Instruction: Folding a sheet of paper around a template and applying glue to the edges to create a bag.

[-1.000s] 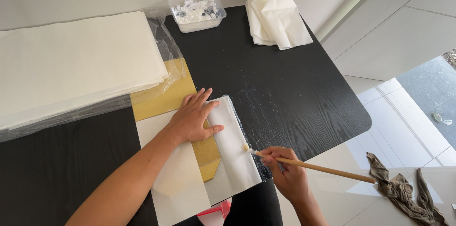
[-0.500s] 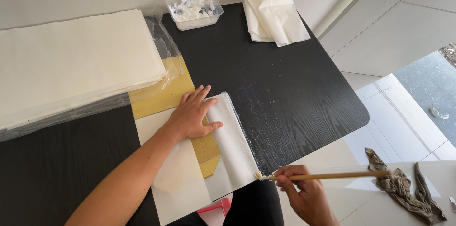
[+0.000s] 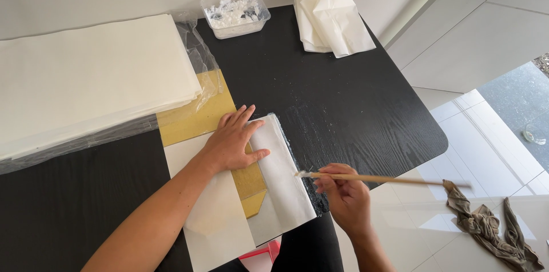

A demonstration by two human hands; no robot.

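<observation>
Hands at work on a black surface [image 3: 354,106]: the left hand [image 3: 234,140] lies flat, fingers spread, pressing a white folded sheet [image 3: 283,183] over yellow paper [image 3: 194,118]. The right hand [image 3: 346,195], just right of the sheet's edge, grips a long brush [image 3: 380,179], its axis running left to right, tip at that edge. A paste tub [image 3: 235,15] sits well beyond.

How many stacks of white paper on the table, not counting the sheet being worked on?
2. A large flat stack at the table's far left, partly on clear plastic; a smaller folded stack at the far edge, right of the plastic tub. None seem hidden.
</observation>
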